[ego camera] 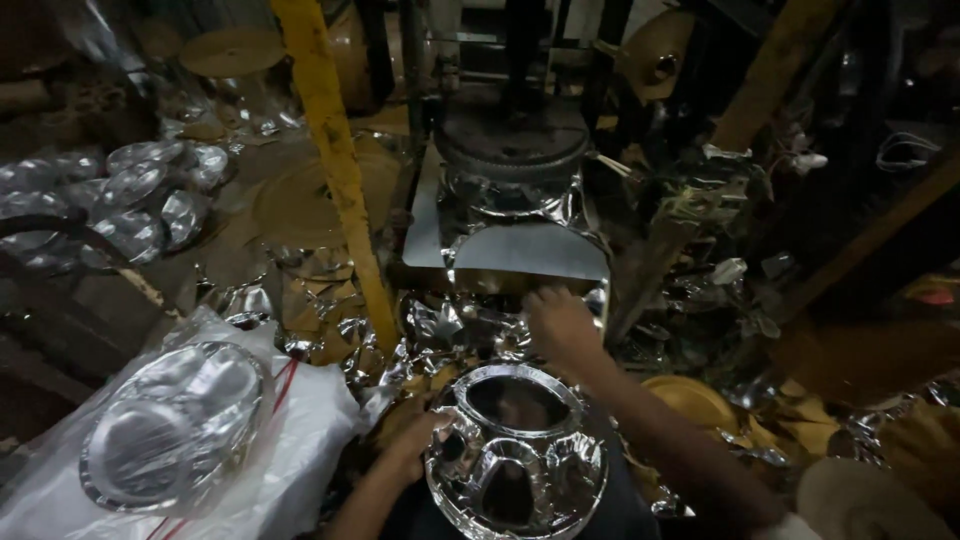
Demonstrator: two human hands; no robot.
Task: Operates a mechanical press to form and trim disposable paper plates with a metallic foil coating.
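Round silver foil compartment plate [518, 455] lies nearest the lens, low centre. Left hand [415, 442] grasps its left rim, fingers curled on the edge. Right hand [560, 325] — just above the plate — rests on crumpled silver foil scrap [450, 325]; finger state cannot be told. Bagged silver plate stack [170, 425] left of plate.
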